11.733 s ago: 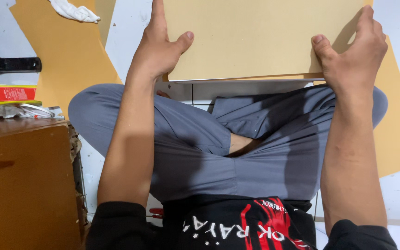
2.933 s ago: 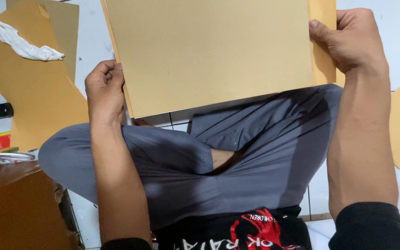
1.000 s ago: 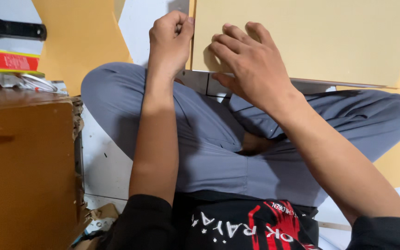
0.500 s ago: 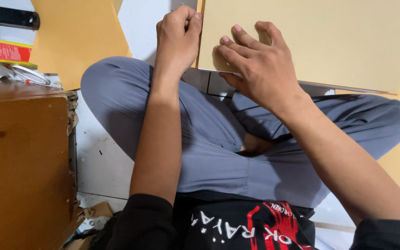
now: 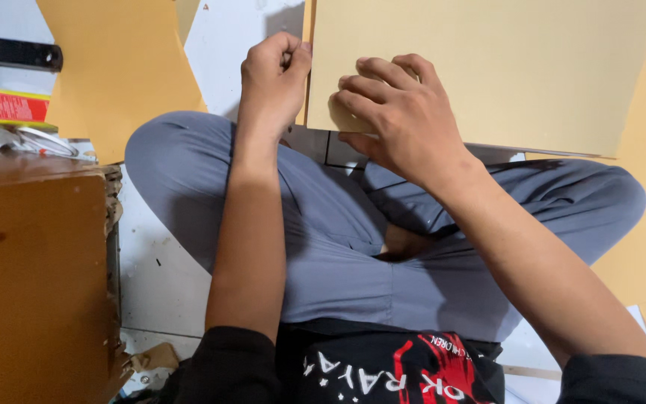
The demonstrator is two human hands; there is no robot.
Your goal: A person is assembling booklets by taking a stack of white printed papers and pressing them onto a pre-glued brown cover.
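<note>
Head view: a person sits cross-legged on a white tiled floor [image 5: 158,277], working a large tan paper sheet [image 5: 487,67] that lies flat on the tiles just beyond the knees, its near edge overhanging the grey trousers [image 5: 353,247]. The sheet looks doubled, a darker strip showing along its left edge, which would explain why both hands crowd that near-left corner.

The left hand [image 5: 274,75] is curled into a loose fist at the sheet's left edge, thumb and fingers pinching the edge between them; it grips the paper and seems to hold the layers in line. The right hand [image 5: 398,120] lies palm down on the sheet just right of that edge, fingers bent and spread, tips pressing the surface. It grasps nothing; it pins the paper flat, apparently so the corner does not shift.

Left of the sheet, beyond a strip of bare tile, a second piece of darker tan paper [image 5: 121,67] lies on the floor, and more of the same colour pokes out from under the sheet's right side [image 5: 644,254]. Further left of the sheet stands a brown wooden cabinet [image 5: 35,277], with a red-and-yellow flat box [image 5: 5,105] and a black bar-shaped object [image 5: 9,54] beyond it; what the bar is cannot be told. Scraps of torn brown paper [image 5: 151,357] lie at the cabinet's foot.
</note>
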